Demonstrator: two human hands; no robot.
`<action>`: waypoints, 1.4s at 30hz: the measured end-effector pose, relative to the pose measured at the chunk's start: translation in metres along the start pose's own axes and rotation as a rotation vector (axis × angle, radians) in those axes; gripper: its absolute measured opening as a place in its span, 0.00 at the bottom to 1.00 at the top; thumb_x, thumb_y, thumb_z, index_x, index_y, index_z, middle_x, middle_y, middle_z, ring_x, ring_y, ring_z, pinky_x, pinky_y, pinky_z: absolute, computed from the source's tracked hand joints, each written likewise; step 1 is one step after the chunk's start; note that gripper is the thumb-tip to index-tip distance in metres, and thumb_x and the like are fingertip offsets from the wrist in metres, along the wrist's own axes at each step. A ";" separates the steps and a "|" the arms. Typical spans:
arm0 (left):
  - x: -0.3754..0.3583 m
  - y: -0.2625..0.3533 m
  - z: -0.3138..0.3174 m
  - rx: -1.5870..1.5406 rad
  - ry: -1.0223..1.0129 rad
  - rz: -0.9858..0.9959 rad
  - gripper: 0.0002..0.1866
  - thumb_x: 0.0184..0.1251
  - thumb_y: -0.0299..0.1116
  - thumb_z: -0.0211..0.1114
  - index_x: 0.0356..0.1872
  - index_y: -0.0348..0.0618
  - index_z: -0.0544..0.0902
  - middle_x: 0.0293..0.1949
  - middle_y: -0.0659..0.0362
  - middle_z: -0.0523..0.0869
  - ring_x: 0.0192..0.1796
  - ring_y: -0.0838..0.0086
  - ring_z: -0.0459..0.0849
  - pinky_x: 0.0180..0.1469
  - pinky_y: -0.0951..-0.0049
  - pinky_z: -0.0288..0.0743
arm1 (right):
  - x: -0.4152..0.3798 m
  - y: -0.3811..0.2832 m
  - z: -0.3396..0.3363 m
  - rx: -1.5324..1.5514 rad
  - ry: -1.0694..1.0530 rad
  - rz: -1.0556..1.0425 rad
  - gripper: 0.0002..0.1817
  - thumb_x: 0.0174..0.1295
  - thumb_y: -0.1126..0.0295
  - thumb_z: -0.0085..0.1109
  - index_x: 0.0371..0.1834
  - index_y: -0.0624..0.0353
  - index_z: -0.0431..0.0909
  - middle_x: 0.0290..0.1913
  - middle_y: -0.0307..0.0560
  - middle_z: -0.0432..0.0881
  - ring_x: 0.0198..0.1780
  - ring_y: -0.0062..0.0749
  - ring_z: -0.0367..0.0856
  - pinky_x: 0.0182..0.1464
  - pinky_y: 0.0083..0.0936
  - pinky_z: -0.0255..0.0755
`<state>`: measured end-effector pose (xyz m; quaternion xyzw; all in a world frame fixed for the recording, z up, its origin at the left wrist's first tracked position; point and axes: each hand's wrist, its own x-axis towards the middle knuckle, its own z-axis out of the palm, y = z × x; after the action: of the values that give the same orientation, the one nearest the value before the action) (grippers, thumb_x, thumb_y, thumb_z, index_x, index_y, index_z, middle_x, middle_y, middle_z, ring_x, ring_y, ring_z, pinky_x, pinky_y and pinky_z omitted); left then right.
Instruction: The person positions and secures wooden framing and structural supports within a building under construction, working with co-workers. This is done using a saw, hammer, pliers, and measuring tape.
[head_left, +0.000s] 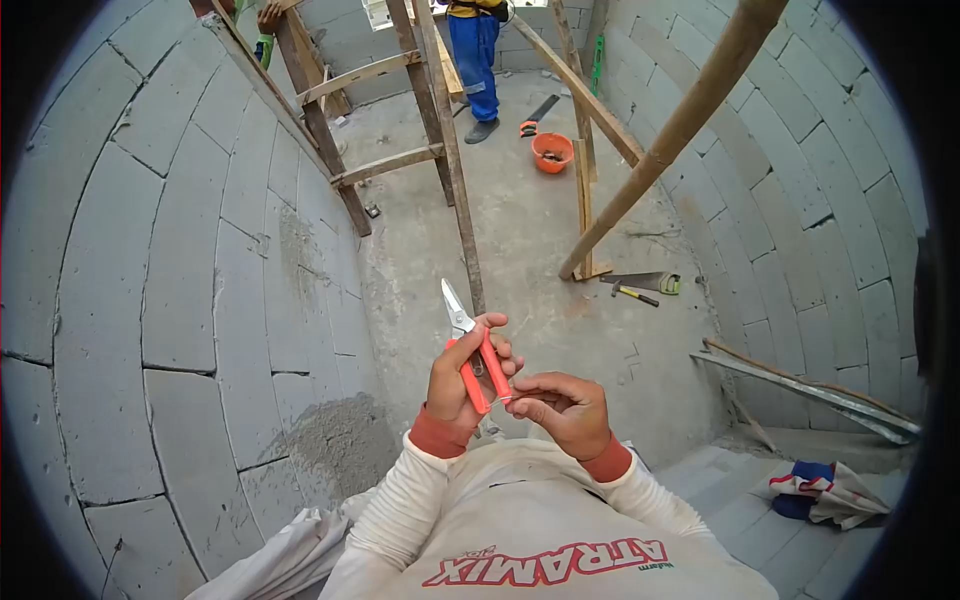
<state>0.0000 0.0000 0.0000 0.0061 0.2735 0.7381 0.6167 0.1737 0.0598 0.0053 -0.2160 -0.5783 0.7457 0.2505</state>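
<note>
Red-handled snips (pixel 489 366) rest in my left hand (pixel 452 380), its fingers wrapped round the grips. Their metal blades point up and away from me, slightly parted. My right hand (pixel 570 412) is closed in a pinch at the lower end of the right grip, where a small pale loop or wire shows. Whether its fingertips hold the loop or the handle end is too small to tell. Both hands are in front of my torso, close together.
A wooden ladder (pixel 388 165) stands ahead on the left. A slanted pole (pixel 670 150) rises at right, near a handsaw (pixel 640 281) and a hammer (pixel 636 295). Farther off are an orange bucket (pixel 552 153) and a person in blue trousers (pixel 474 60). Block walls flank both sides.
</note>
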 end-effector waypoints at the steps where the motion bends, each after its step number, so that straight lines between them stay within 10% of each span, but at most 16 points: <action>1: 0.005 -0.004 0.003 0.017 -0.018 0.001 0.16 0.82 0.40 0.52 0.59 0.40 0.74 0.31 0.61 0.85 0.33 0.72 0.85 0.57 0.64 0.79 | -0.001 -0.004 -0.003 0.013 0.010 0.011 0.15 0.67 0.78 0.67 0.55 0.71 0.82 0.49 0.54 0.88 0.50 0.31 0.89 0.54 0.23 0.84; 19: 0.149 -0.162 0.076 0.195 0.043 -0.168 0.09 0.78 0.39 0.58 0.41 0.45 0.76 0.25 0.61 0.83 0.27 0.72 0.82 0.51 0.65 0.80 | -0.017 -0.004 -0.186 0.582 0.396 0.296 0.12 0.70 0.77 0.64 0.53 0.72 0.83 0.48 0.53 0.87 0.48 0.33 0.90 0.53 0.25 0.87; 28: 0.199 -0.233 0.107 1.438 -0.186 -0.063 0.21 0.78 0.43 0.61 0.54 0.31 0.76 0.37 0.53 0.85 0.38 0.67 0.86 0.56 0.67 0.79 | -0.039 0.016 -0.278 -0.083 0.416 0.031 0.31 0.62 0.66 0.71 0.68 0.65 0.74 0.49 0.54 0.87 0.53 0.35 0.87 0.54 0.29 0.82; 32: 0.216 -0.269 0.032 1.816 -0.567 -0.060 0.35 0.76 0.53 0.63 0.67 0.31 0.73 0.65 0.36 0.76 0.65 0.47 0.78 0.63 0.58 0.74 | -0.061 0.084 -0.315 -0.347 0.469 0.384 0.24 0.61 0.59 0.70 0.57 0.60 0.80 0.42 0.54 0.87 0.45 0.43 0.88 0.50 0.35 0.79; 35: 0.212 -0.257 0.021 1.976 -0.527 -0.352 0.42 0.74 0.59 0.62 0.72 0.29 0.70 0.64 0.33 0.77 0.68 0.43 0.75 0.70 0.55 0.69 | -0.084 0.188 -0.350 -0.516 0.590 0.592 0.19 0.66 0.54 0.62 0.44 0.61 0.84 0.40 0.59 0.88 0.45 0.49 0.88 0.50 0.39 0.80; 42: 0.192 -0.208 -0.029 2.198 -0.511 -0.337 0.37 0.72 0.59 0.64 0.70 0.38 0.75 0.64 0.37 0.80 0.67 0.45 0.78 0.68 0.57 0.72 | -0.138 0.314 -0.434 -0.373 0.513 1.372 0.15 0.67 0.62 0.57 0.47 0.61 0.86 0.35 0.54 0.90 0.32 0.42 0.91 0.39 0.36 0.83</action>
<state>0.1324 0.1830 -0.1734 0.6562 0.6355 -0.0161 0.4065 0.5083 0.2359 -0.3986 -0.7332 -0.3543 0.5506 -0.1837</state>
